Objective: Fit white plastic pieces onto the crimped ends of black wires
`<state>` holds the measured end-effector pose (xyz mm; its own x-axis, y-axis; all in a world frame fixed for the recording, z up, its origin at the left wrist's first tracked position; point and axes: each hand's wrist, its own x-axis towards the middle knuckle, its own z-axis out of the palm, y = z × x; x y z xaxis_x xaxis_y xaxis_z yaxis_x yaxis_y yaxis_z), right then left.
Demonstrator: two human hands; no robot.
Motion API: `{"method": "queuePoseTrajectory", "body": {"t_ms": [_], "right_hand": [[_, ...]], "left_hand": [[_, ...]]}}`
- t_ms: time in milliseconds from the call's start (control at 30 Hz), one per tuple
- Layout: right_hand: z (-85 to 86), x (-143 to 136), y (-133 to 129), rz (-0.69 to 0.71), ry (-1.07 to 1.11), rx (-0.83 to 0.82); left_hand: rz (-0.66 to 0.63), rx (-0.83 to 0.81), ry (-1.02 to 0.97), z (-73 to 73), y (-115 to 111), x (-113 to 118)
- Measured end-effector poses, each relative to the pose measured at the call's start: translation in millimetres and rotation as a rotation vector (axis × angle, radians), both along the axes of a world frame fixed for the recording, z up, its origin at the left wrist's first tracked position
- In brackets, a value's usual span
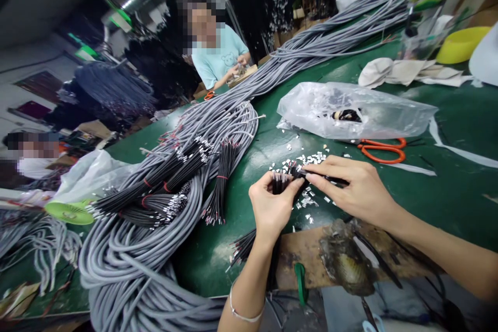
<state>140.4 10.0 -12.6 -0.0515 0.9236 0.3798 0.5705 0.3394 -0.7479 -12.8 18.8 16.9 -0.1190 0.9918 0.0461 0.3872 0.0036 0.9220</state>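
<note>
My left hand [270,207] is closed around a bunch of short black cables [279,184], whose stripped ends point up and away from me. My right hand [358,187] pinches at the tips of these cables, thumb and fingers close together. A thin dark piece [337,181] runs under its palm; whether it is a cable or a tool I cannot tell. Small white scraps [309,201] lie scattered on the green table [447,197] around both hands. More black cables [244,245] lie beside my left wrist.
Thick coils of grey cable [128,249] and tied black cable bundles [221,181] lie to the left. Beyond my hands are a clear plastic bag [358,109] and orange-handled scissors [383,150]. A wooden board [299,254] is in front. A person [220,57] works across the table.
</note>
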Motion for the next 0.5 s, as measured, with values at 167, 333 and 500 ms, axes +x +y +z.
{"method": "queuePoseTrajectory", "body": {"t_ms": [167, 333, 500], "right_hand": [[2.9, 1.9, 0.5, -0.01, 0.029, -0.005], [7.4, 4.2, 2.3, 0.037, 0.153, -0.018], [12.2, 5.4, 4.3, 0.174, 0.289, 0.038]], "left_hand": [[-0.087, -0.121, -0.105, 1.0, 2.0, -4.5], [-0.271, -0.232, -0.271, 6.2, 4.9, -8.6], [-0.399, -0.278, -0.319, 11.7, 3.2, -7.7]]}}
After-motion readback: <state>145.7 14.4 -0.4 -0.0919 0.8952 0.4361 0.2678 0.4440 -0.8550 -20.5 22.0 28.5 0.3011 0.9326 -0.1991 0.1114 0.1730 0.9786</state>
